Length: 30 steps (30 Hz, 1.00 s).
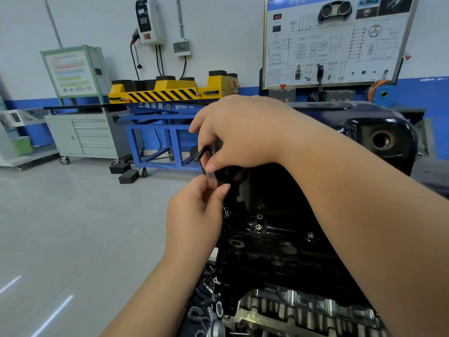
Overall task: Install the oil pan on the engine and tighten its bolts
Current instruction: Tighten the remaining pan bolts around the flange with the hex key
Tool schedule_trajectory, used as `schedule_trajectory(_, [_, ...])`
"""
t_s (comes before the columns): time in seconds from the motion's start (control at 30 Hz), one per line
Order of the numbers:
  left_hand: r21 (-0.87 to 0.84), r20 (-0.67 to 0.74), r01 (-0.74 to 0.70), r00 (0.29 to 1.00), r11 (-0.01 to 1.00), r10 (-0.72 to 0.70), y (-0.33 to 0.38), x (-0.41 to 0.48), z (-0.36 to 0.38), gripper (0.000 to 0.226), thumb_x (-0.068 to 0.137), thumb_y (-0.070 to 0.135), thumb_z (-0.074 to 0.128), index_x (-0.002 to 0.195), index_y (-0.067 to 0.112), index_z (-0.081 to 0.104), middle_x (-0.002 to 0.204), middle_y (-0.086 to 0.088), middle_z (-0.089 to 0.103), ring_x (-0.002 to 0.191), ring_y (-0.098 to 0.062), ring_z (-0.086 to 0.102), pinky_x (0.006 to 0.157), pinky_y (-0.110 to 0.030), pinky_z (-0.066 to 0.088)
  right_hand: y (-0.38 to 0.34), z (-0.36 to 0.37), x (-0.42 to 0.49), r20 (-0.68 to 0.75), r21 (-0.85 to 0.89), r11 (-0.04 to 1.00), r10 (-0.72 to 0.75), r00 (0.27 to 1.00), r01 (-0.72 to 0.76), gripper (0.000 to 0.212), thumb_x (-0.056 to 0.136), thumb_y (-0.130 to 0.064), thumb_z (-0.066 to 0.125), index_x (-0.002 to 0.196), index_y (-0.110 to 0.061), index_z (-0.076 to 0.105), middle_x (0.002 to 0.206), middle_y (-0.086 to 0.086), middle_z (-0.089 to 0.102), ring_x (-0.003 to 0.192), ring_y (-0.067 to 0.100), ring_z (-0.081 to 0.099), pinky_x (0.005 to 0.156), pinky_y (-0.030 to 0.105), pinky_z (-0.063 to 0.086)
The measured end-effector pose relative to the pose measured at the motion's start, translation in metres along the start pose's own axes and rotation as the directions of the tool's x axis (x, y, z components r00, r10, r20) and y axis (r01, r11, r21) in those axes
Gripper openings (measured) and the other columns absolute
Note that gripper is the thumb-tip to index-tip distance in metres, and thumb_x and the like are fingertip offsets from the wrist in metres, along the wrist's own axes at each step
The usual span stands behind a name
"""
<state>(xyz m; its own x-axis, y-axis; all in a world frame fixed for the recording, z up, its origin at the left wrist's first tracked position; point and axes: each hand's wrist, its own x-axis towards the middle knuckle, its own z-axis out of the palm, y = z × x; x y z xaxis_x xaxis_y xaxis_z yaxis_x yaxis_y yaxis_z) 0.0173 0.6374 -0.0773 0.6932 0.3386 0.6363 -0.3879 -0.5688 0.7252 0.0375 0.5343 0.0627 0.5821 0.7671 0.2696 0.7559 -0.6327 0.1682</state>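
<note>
Behind engine [279, 251], lift [155, 105] lettered perhaps "上海华育"

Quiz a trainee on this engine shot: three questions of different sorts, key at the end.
1. True or false: the right hand is empty.
2. The striped edge of the lift table behind the hands is: A yellow and black; B red and white; C plain green.
3. Fill in: the left hand pinches the lower end of a ___ tool.
Key: 1 false, it grips the tool; 2 A; 3 black.
</note>
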Motion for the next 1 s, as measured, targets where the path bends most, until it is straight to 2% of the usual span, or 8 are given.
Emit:
schedule_trajectory(0.2, [-0.058, -0.002, 0.024, 1.0, 0.998, -0.024, 0.0034, -0.003, -0.0023, 0.025, 0.077, 0.032, 0.071, 0.062, 0.032, 0.052, 0.063, 0.012, 0.061, 0.061, -0.011, 0.063, 0.052, -0.011, 0.04, 0.0002, 0.0008, 0.0019, -0.009, -0.034, 0.999, 0.011, 1.0, -0.011, 0.017, 0.081, -0.046, 0.065, 0.076, -0.029, 0.067, 0.115, -0.008, 0.065, 0.106, 0.017, 0.06, 0.079, 0.037, 0.051])
schedule_trajectory(0.4, [-0.046, -0.015, 0.039, 0.999, 0.998, -0.04, 0.001, -0.0009, -0.0006, 0.022, 0.079, 0.027, 0.071, 0.066, 0.019, 0.055, 0.058, -0.002, 0.062, 0.06, -0.021, 0.061, 0.053, -0.021, 0.04, -0.002, -0.0015, 0.0021, 0.005, -0.066, 0.997, 0.034, 0.999, -0.034, 0.036, 0.077, -0.056, 0.064, 0.061, -0.024, 0.058, 0.115, -0.005, 0.065, 0.101, 0.02, 0.061, 0.078, 0.039, 0.052])
schedule_trajectory(0.5, [-0.061, -0.017, 0.042, 0.999, 0.997, -0.043, 0.0007, 0.0001, -0.0011, 0.021, 0.079, 0.024, 0.071, 0.065, 0.019, 0.055, 0.059, -0.003, 0.062, 0.059, -0.021, 0.061, 0.052, -0.018, 0.04, -0.0013, -0.0008, 0.0016, 0.011, -0.06, 0.998, 0.038, 0.999, -0.037, 0.028, 0.076, -0.057, 0.065, 0.089, -0.032, 0.067, 0.121, -0.008, 0.061, 0.109, 0.019, 0.057, 0.084, 0.039, 0.051])
schedule_trajectory(0.57, [-0.081, -0.003, 0.052, 0.999, 0.995, -0.052, 0.0005, 0.0003, -0.0008, 0.021, 0.08, 0.022, 0.07, 0.066, 0.018, 0.055, 0.06, -0.006, 0.062, 0.06, -0.024, 0.061, 0.052, -0.021, 0.04, -0.0007, -0.0017, -0.0003, 0.003, -0.032, 0.998, 0.05, 0.999, -0.05, 0.046, 0.075, -0.054, 0.068, 0.118, -0.039, 0.057, 0.131, -0.014, 0.054, 0.119, 0.016, 0.05, 0.089, 0.036, 0.046])
schedule_trajectory(0.63, [-0.083, 0.015, 0.057, 0.998, 0.995, -0.056, 0.0002, 0.0007, -0.0004, 0.021, 0.081, 0.022, 0.069, 0.066, 0.017, 0.055, 0.062, -0.008, 0.062, 0.061, -0.027, 0.061, 0.054, -0.024, 0.041, -0.0028, -0.0038, -0.0036, -0.005, 0.007, 0.999, 0.048, 0.999, -0.048, 0.063, 0.075, -0.049, 0.07, 0.131, -0.047, 0.042, 0.136, -0.02, 0.047, 0.125, 0.012, 0.045, 0.086, 0.033, 0.041])
schedule_trajectory(0.7, [-0.075, 0.022, 0.055, 0.998, 0.996, -0.053, 0.0002, 0.0012, -0.0003, 0.022, 0.082, 0.022, 0.069, 0.065, 0.018, 0.055, 0.061, -0.007, 0.062, 0.061, -0.026, 0.062, 0.054, -0.025, 0.041, -0.0044, -0.0048, -0.0051, 0.0, 0.017, 0.999, 0.041, 0.999, -0.041, 0.055, 0.075, -0.049, 0.07, 0.125, -0.05, 0.046, 0.135, -0.021, 0.048, 0.124, 0.012, 0.044, 0.087, 0.035, 0.042])
schedule_trajectory(0.83, [-0.07, 0.019, 0.045, 0.999, 0.996, -0.044, 0.0002, 0.0011, -0.0022, 0.026, 0.082, 0.021, 0.068, 0.062, 0.024, 0.053, 0.06, -0.005, 0.06, 0.06, -0.026, 0.062, 0.053, -0.025, 0.041, -0.0049, -0.0035, -0.0036, -0.002, -0.007, 1.0, 0.028, 1.0, -0.028, 0.022, 0.076, -0.051, 0.068, 0.092, -0.038, 0.064, 0.121, -0.016, 0.059, 0.113, 0.014, 0.053, 0.087, 0.04, 0.049])
schedule_trajectory(1.0, [-0.073, 0.03, 0.05, 0.998, 0.996, -0.048, 0.0002, -0.0015, -0.0035, 0.02, 0.083, 0.024, 0.067, 0.065, 0.024, 0.057, 0.062, -0.003, 0.063, 0.062, -0.023, 0.064, 0.055, -0.027, 0.042, -0.0038, -0.002, -0.0024, -0.019, -0.075, 0.997, 0.014, 1.0, -0.015, 0.025, 0.078, -0.053, 0.065, 0.08, -0.028, 0.065, 0.116, -0.009, 0.064, 0.107, 0.019, 0.056, 0.081, 0.041, 0.051])
